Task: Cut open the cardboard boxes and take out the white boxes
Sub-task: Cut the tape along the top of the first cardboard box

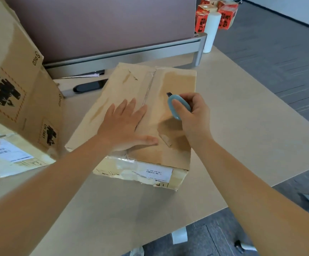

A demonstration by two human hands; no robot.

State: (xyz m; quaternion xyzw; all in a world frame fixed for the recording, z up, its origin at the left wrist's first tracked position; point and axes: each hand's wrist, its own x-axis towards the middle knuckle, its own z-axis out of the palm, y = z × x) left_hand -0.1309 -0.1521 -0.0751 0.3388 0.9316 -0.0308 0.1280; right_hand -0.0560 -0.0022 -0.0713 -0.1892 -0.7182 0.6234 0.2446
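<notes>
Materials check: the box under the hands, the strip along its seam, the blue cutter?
Box: brown cardboard, matte, creased, with torn patches. Seam strip: looks like clear glossy plastic tape, catching glare. Cutter: probably smooth light-blue plastic; its dark tip is too small to judge.

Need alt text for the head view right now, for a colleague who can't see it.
A right hand grips a small blue oval box cutter over the taped centre seam of a flat brown cardboard box on a beige table, while the left hand presses flat on the box top. Larger cardboard boxes stand to the left.
</notes>
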